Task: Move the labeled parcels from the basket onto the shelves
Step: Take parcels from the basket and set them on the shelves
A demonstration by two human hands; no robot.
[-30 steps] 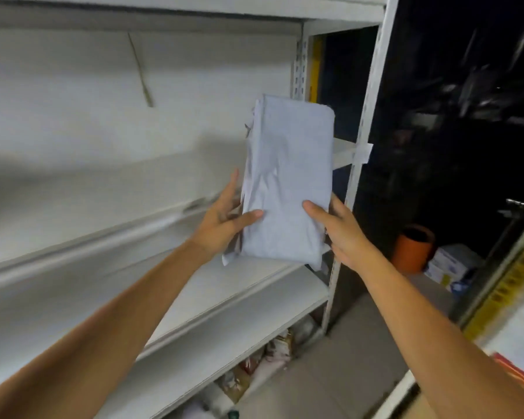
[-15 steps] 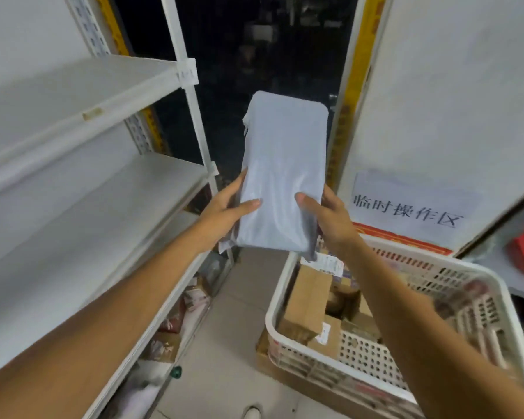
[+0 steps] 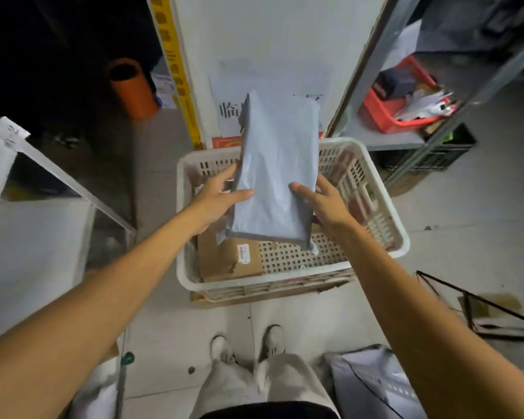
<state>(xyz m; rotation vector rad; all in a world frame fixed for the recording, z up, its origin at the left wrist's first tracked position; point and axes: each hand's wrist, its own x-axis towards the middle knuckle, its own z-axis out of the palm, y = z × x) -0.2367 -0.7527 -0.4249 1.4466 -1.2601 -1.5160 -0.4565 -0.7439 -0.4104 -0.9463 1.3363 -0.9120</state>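
Through my head camera, I held a gray parcel (image 3: 277, 176) upright in both hands, just above the white basket (image 3: 403, 240). My left hand (image 3: 215, 201) gripped its left edge, thumb on the front and fingers (image 3: 229, 173) curled behind. My right hand (image 3: 327, 204) gripped the right edge the same way. A brown box (image 3: 227, 260) with a small label lay in the basket's near left corner. The basket sat on the floor in front of my shoes (image 3: 273, 340). A white shelf (image 3: 34, 252) stood on my left.
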